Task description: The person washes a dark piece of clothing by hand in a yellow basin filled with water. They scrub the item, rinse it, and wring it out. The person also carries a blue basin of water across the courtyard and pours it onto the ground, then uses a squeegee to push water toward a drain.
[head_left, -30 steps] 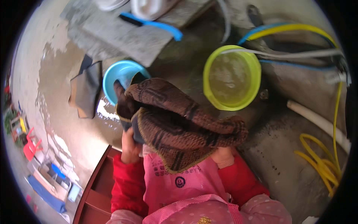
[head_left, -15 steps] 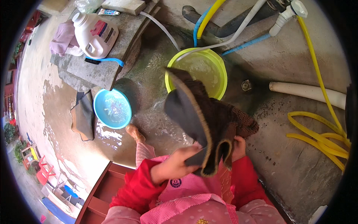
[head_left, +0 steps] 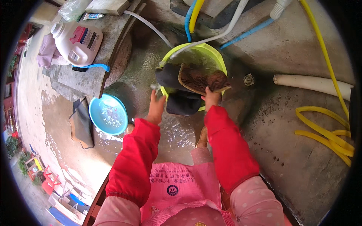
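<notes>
A dark brown floor mat (head_left: pixel 201 78) with a black backing lies folded in the yellow-green basin (head_left: pixel 223 62), partly over its near rim. My right hand (head_left: pixel 212 100) is at the mat's near right edge, its thumb and a finger against it; the rest of its fingers are hidden. To the left, my left hand (head_left: pixel 155 108) is off the mat, beside the basin's near left rim, its fingers apart and nothing in them. Both forearms are in red sleeves. A grey hose (head_left: pixel 211 39) runs down to the basin's far side.
Left of the basin stands a blue basin (head_left: pixel 108 115) of water, next to a second mat (head_left: pixel 81 124) on the wet floor. A stone slab (head_left: pixel 85 81) carries a white jug (head_left: pixel 77 43) and a blue-handled brush (head_left: pixel 92 67). At right lie a pale pipe (head_left: pixel 309 83) and a yellow hose (head_left: pixel 324 135).
The mat has gone from in front of my body, away from me, down into the yellow-green basin. My left hand has let go of it. Both arms now reach forward.
</notes>
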Available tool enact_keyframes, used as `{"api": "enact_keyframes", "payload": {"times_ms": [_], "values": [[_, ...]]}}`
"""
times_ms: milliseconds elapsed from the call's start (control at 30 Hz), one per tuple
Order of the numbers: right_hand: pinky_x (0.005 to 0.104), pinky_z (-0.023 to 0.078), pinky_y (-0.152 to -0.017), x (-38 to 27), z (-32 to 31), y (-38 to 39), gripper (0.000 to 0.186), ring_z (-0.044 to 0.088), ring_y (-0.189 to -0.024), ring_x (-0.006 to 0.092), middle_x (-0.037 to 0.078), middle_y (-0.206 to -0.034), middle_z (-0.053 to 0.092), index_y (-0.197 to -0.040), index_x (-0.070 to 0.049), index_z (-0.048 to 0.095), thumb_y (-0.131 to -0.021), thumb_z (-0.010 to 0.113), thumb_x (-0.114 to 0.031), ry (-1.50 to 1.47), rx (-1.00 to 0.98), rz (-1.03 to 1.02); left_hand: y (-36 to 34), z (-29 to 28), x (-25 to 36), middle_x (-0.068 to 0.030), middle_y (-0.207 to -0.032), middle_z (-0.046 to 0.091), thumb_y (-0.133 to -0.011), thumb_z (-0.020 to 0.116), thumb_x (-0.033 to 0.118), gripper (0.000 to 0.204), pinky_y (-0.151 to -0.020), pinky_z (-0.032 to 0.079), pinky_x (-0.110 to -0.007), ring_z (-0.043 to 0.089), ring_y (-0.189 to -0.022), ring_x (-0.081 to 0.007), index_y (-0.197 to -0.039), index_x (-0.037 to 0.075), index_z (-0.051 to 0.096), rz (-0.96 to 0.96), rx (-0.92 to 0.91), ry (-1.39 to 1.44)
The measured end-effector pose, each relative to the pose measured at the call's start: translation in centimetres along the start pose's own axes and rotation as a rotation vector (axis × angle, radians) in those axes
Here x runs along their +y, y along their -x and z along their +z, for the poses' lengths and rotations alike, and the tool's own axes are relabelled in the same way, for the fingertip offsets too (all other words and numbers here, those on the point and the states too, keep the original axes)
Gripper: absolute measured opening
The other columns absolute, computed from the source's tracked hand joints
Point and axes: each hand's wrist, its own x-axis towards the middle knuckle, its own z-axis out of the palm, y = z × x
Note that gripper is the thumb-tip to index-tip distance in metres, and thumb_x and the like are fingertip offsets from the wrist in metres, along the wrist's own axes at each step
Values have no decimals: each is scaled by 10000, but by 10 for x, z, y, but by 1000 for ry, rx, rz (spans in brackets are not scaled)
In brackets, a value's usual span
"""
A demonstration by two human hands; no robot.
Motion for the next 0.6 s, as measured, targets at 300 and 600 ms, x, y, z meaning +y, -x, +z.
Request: {"api": "enact_keyframes", "payload": {"times_ms": [300,600], "values": [[668,172,-971,92,-9,-23,451,304,-1249,338,184,-1170,532,-1286,8,421,-889,398,-203,1941,-260,-1053,-6,39,-102,-273,-1430,178,-678,731,366,817,-1033,236,-545,182,-1320,-442,-1371,175,343,524,-156,-1308],[682,159,-976,156,36,-124,383,368,-1142,370,140,-1207,453,-1214,-76,501,-852,445,-190,1510,-390,-774,-108,46,-101,-304,-1414,205,-675,573,669,774,-1056,164,-543,199,-1313,-442,-1271,179,512,682,-299,-1651]]}}
